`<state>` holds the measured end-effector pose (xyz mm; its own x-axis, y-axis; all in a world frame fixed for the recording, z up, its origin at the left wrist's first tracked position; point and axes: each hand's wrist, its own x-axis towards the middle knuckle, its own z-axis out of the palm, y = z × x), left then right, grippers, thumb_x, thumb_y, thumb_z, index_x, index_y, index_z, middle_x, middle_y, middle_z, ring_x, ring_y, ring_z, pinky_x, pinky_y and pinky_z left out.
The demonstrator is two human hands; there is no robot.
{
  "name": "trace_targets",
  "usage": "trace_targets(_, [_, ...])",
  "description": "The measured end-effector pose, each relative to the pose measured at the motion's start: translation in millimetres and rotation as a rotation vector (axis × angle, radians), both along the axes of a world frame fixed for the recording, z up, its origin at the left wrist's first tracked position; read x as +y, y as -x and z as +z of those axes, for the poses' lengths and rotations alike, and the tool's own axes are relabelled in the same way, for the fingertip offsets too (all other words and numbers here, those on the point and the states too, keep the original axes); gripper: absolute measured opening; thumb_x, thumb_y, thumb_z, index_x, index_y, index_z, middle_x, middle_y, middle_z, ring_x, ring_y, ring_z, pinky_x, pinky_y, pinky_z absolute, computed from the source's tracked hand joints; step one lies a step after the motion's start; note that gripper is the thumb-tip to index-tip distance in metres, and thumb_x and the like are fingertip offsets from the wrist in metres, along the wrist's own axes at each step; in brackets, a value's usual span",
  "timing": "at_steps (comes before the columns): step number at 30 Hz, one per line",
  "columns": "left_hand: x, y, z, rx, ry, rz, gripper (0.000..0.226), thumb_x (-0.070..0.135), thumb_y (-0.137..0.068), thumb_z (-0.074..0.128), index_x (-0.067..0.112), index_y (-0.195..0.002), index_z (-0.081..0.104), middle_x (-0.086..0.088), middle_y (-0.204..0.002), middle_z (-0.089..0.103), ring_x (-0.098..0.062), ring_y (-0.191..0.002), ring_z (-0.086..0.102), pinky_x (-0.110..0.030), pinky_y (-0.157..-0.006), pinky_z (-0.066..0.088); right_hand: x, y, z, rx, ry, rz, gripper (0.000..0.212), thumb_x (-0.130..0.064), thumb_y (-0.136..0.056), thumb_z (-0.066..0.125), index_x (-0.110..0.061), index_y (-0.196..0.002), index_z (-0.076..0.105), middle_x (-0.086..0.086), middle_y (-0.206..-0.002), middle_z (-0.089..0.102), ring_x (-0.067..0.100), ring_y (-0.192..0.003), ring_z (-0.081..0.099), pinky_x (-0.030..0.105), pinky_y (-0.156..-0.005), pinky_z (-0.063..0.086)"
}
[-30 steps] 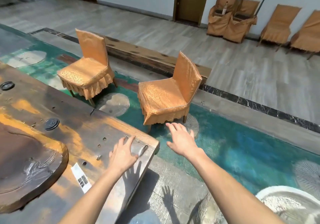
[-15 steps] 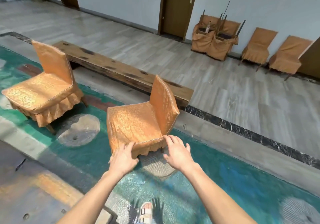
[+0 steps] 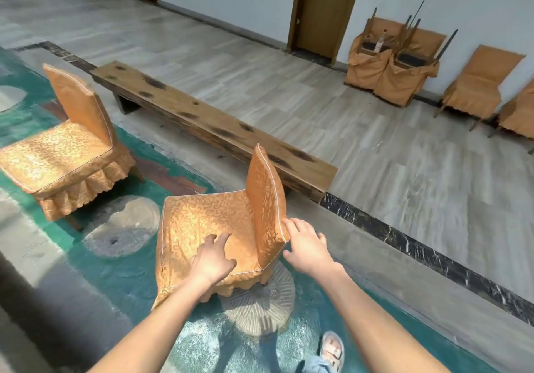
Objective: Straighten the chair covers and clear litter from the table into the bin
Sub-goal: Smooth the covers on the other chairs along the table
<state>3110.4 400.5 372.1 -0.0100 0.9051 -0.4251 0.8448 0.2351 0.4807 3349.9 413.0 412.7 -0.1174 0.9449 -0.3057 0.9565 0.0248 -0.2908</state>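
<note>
A chair in an orange patterned cover (image 3: 208, 222) stands right in front of me on the teal floor. My left hand (image 3: 212, 260) lies on the near corner of its seat, fingers spread and pressing the fabric at the edge. My right hand (image 3: 306, 247) is at the lower side edge of the chair's backrest, fingertips touching the white-piped seam, fingers apart. A second covered chair (image 3: 66, 153) stands to the left. The table and any litter are out of view.
A long low wooden bench (image 3: 213, 127) runs behind both chairs. Several more covered chairs (image 3: 393, 66) are stacked or lined along the far wall beside a brown door (image 3: 320, 11). My sandalled foot (image 3: 332, 349) is at the bottom right. A dark marble strip borders the teal floor.
I have walked from the table to the near chair. My left hand moved from the table edge onto the seat corner; my right hand reached the backrest's side.
</note>
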Motion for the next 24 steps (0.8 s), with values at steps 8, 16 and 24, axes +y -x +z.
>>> trace_targets(8, [44.8, -88.8, -11.8, -0.011, 0.013, 0.285, 0.080, 0.036, -0.077, 0.062, 0.040, -0.151, 0.031, -0.007, -0.152, 0.036, -0.029, -0.129, 0.049, -0.048, -0.098, 0.049, 122.3, -78.6, 1.2, -0.003, -0.002, 0.283, 0.077, -0.024, -0.089, 0.063, -0.029, -0.155, 0.024, -0.004, -0.162, 0.024, 0.022, -0.152, 0.016, 0.065, -0.116, 0.024])
trace_targets(16, [65.2, -165.7, -2.0, -0.029, 0.044, 0.533, 0.086, 0.036, -0.076, 0.066, 0.043, -0.153, 0.028, -0.009, -0.145, 0.041, -0.030, -0.128, 0.049, -0.050, -0.104, 0.047, 207.8, -136.8, 26.3, -0.028, -0.038, 0.525, 0.070, -0.016, -0.090, 0.058, -0.026, -0.153, 0.028, -0.002, -0.159, 0.030, 0.021, -0.150, 0.020, 0.064, -0.114, 0.027])
trace_targets(24, [104.5, -197.3, -24.9, -0.057, 0.029, 0.681, 0.090, 0.042, -0.068, 0.065, 0.042, -0.151, 0.031, -0.009, -0.144, 0.043, -0.034, -0.130, 0.049, -0.049, -0.104, 0.046, 270.1, -135.5, 16.4, -0.153, -0.057, 0.754, 0.098, -0.026, -0.081, 0.077, -0.030, -0.158, 0.016, -0.001, -0.164, 0.018, 0.023, -0.155, 0.006, 0.067, -0.118, 0.017])
